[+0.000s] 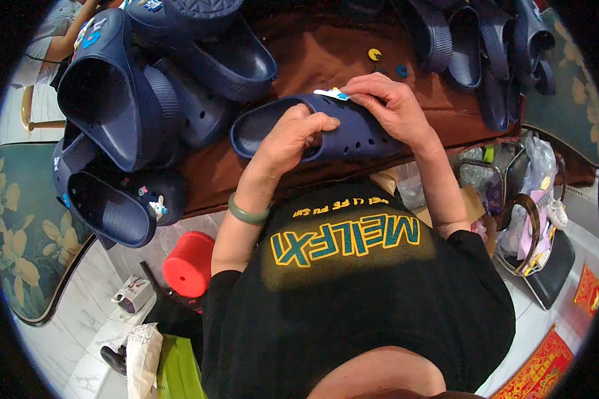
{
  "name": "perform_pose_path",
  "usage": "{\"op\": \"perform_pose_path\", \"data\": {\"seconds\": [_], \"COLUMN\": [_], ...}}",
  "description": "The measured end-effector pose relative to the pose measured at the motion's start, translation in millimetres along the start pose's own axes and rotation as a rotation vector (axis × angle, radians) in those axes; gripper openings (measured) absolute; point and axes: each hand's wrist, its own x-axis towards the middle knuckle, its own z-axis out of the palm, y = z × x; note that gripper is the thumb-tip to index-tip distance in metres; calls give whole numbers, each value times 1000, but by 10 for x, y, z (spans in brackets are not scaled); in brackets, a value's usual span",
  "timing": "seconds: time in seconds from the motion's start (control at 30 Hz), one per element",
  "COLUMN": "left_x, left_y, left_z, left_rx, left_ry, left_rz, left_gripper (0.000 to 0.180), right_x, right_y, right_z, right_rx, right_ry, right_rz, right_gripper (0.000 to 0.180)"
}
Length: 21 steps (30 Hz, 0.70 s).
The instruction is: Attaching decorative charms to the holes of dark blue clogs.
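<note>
Black shirt (353, 316) fronts table edge (213, 206); hands (291, 137) (394, 110) grip clog (358, 130) and charm (329, 94), open cloth (319, 56) beyond.

Yellow-edged lettering (345, 243) on black shirt (373, 319)

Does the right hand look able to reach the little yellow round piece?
Likely yes: the yellow piece lies just beyond the right hand on the brown surface, and nothing seems to block the way, though that hand is busy with the white charm on the clog.
</note>
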Motion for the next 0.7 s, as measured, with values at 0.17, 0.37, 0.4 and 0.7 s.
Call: {"op": "perform_pose_path", "data": {"seconds": [0.17, 0.37, 0.4, 0.7], "left_x": [-8, -21, -19, -27], "left_y": [-8, 29, 31, 23], "left_z": [6, 97, 83, 29], "left_rx": [48, 6, 7, 83], "left_ry": [2, 57, 56, 26], "left_rz": [35, 14, 14, 15], "left_gripper": [17, 18, 18, 19], "right_x": [56, 89, 94, 18], "right_y": [-68, -187, -185, -289], "right_z": [-136, -46, -31, 24], "right_rx": [-193, -333, -312, -604], "right_ry": [-115, -100, -80, -101], "right_rz": [-176, -221, -191, -328], "right_gripper": [15, 25, 26, 30]}}
